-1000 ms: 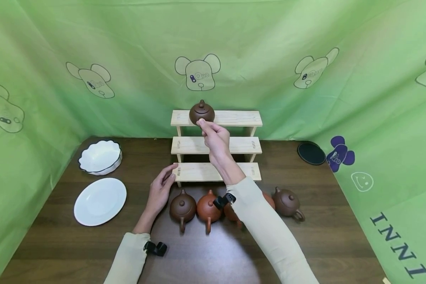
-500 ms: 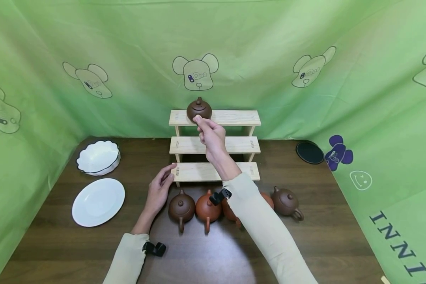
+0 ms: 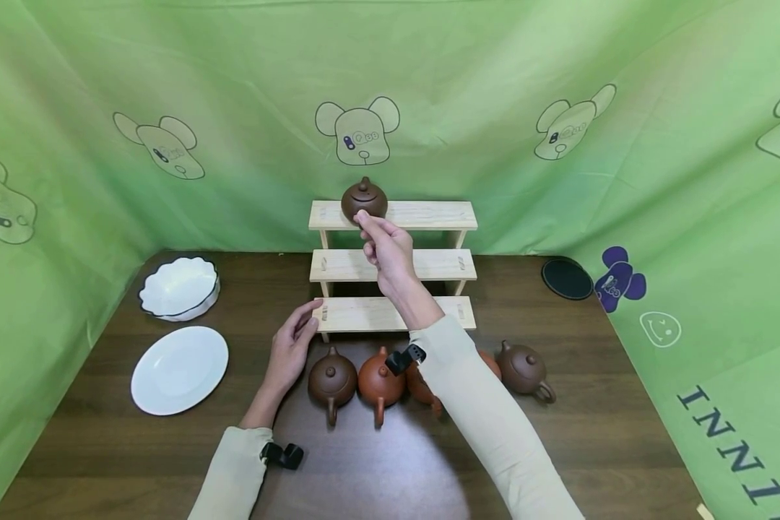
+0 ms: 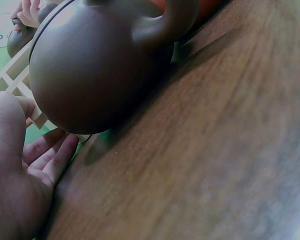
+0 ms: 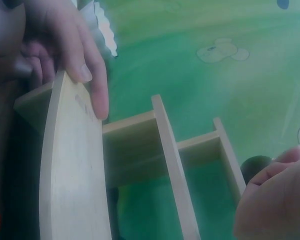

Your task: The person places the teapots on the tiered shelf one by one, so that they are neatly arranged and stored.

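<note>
A dark brown teapot sits at the left part of the top step of a three-step wooden shelf stand. My right hand pinches it at its near side, thumb up; the handle is hidden behind the fingers. At the bottom step's left end, my left hand holds the board, and the right wrist view shows its fingers lapping over the edge. Before the stand, a brown teapot and a red-orange teapot stand side by side, handles toward me. The brown one looms large in the left wrist view.
More red-orange teapots are partly hidden under my right sleeve. Another brown teapot stands right of them. On the left are a scalloped white bowl and a white plate. A black round pad lies far right, by the green curtain.
My right hand and the brown teapot have shifted slightly back on the top step, then stayed nearly still. The left hand has kept its place at the stand.
</note>
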A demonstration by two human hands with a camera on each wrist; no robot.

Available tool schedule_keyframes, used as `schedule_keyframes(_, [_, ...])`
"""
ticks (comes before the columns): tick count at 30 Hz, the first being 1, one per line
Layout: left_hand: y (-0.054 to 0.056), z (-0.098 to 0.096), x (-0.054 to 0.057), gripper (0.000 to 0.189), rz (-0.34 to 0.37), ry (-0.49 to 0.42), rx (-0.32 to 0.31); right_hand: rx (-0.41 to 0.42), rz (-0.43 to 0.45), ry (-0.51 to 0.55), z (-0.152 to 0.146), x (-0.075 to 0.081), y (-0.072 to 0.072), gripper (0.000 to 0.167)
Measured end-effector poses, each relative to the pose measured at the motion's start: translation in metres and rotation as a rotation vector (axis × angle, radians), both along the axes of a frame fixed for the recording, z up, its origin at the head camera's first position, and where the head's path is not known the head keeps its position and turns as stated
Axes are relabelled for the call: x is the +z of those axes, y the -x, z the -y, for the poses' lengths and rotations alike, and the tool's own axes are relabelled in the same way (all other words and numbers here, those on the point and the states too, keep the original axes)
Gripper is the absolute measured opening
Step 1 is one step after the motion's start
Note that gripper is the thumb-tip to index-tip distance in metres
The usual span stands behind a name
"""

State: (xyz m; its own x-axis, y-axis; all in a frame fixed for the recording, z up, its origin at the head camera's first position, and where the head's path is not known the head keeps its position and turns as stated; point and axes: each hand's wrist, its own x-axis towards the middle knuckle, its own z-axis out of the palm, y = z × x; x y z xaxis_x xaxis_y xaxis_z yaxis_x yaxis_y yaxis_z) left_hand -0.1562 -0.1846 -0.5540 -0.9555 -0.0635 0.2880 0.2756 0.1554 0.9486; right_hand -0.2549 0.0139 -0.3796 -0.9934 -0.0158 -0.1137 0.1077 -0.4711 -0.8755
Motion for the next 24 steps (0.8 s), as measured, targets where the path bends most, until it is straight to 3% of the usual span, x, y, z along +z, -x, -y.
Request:
schedule_keyframes(5, [-0.001,-0.002,0.004,0.038,0.031,0.037,0.005,-0.013,-0.008,0.025,-0.002,-0.001,0.0,0.02])
schedule_keyframes(7, [0.003,0.002,-0.004,0.037,0.044,0.056,0.001,-0.019,-0.01,0.026,-0.003,-0.001,0.0,0.018])
schedule_keyframes(11, [0.004,0.003,-0.003,0.038,0.096,0.074,0.001,-0.04,-0.013,0.025,-0.006,-0.002,-0.001,0.004])
schedule_keyframes(12, [0.004,0.003,-0.005,0.038,0.089,0.074,0.001,-0.046,-0.014,0.028,-0.006,-0.002,-0.001,0.005])
schedule_keyframes(14, [0.0,0.0,0.003,0.039,0.08,0.064,0.003,-0.055,-0.016,0.032,-0.008,-0.001,-0.002,0.011])
schedule_keyframes(16, [0.004,0.002,-0.005,0.038,0.048,0.072,0.01,-0.062,-0.014,0.033,-0.009,-0.001,-0.003,0.008])
schedule_keyframes(24, [0.003,0.002,-0.003,0.038,0.041,0.068,0.013,-0.049,-0.019,0.008,-0.018,0.002,-0.009,0.004])
